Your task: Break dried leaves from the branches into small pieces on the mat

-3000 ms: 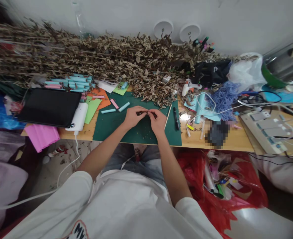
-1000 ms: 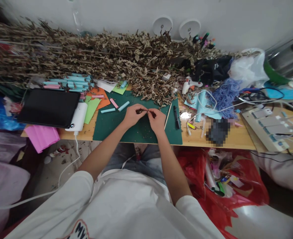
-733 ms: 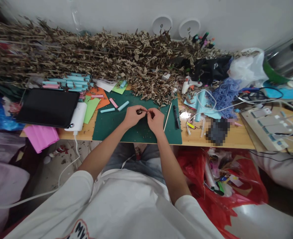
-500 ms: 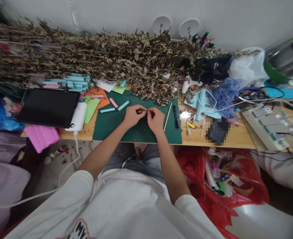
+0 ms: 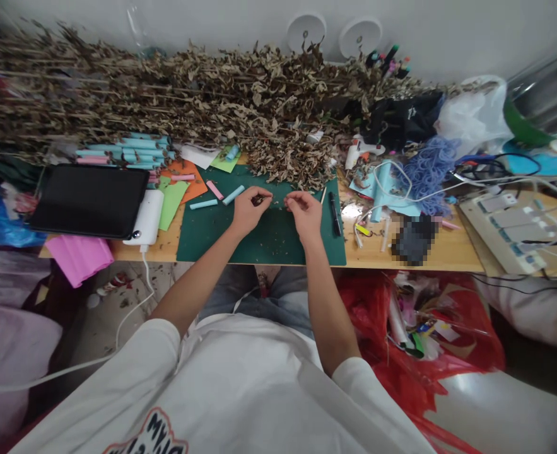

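Note:
My left hand (image 5: 250,211) curls around some brown dried leaves (image 5: 258,200) above the green cutting mat (image 5: 269,246). A short gap to the right, my right hand (image 5: 305,213) has its thumb and fingertips pinched together; whatever is between them is too small to make out. Leaf crumbs are scattered over the mat below. Just behind both hands lies a loose heap of dried leaves (image 5: 292,161). Blue paper rolls (image 5: 233,195) and a pink paper roll (image 5: 214,190) rest left of my left hand. A wooden stick (image 5: 324,195) and a black pen (image 5: 335,214) lie right of my right hand.
Dried leafy stalks (image 5: 164,101) are piled along the wall. On the left are a black tablet (image 5: 89,200), a white power bank (image 5: 146,217) and stacked paper rolls (image 5: 140,151). A glue gun (image 5: 362,151), blue yarn (image 5: 424,180) and a power strip (image 5: 505,230) sit on the right.
My hands, together half a second ago, have moved apart, the right one to the right. The leaves stay in my left hand. The camera view has shifted slightly.

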### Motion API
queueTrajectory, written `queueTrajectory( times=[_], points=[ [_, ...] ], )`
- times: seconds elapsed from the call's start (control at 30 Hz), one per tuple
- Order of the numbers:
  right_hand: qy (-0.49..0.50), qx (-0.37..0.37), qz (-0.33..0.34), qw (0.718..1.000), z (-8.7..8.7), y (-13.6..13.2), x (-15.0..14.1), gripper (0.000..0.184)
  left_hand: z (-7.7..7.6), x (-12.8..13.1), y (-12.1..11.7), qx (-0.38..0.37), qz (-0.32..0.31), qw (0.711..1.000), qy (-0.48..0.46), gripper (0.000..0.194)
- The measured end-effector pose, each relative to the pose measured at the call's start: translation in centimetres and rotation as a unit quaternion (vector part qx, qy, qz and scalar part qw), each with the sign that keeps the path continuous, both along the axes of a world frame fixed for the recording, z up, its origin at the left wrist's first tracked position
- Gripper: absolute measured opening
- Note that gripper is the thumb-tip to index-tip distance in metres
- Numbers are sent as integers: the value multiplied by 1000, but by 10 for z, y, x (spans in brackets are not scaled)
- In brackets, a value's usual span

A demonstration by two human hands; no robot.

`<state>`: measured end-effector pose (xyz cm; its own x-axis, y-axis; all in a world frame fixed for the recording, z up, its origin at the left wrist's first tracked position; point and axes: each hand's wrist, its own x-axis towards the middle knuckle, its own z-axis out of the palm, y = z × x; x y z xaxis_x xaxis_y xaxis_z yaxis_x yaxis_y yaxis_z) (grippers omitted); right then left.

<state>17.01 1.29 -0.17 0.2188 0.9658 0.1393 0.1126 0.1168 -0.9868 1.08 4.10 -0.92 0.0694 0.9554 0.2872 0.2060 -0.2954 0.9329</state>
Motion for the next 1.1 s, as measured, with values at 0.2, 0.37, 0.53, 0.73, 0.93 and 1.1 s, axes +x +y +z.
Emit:
queueTrajectory(
  times=[0.2, 0.37, 0.53, 0.73, 0.93, 1.1],
  points=[
    [-77, -18, 5, 997, 14, 3, 1, 30, -2, -1, 2, -4, 11, 1000, -7, 6],
    [-161, 23, -61, 985, 22, -37, -11, 43, 1, 0, 1, -17, 34, 999, -20, 7],
    [-289, -25, -127, 948, 15, -84, -38, 63, 7, 2, -3, -10, 48, 998, -29, 7],
    [-303, -40, -193, 932, -6, -46, -72, 69, 18, -4, -6, 8, 71, 997, -43, 9],
    [-278, 52, -135, 950, 1, 15, -63, 60, 23, -17, -5, 12, 88, 994, -59, 10],
    [-388, 70, 39, 918, 27, -36, -39, 69, 25, -27, 2, 15, 96, 992, -77, 14]
  ],
)
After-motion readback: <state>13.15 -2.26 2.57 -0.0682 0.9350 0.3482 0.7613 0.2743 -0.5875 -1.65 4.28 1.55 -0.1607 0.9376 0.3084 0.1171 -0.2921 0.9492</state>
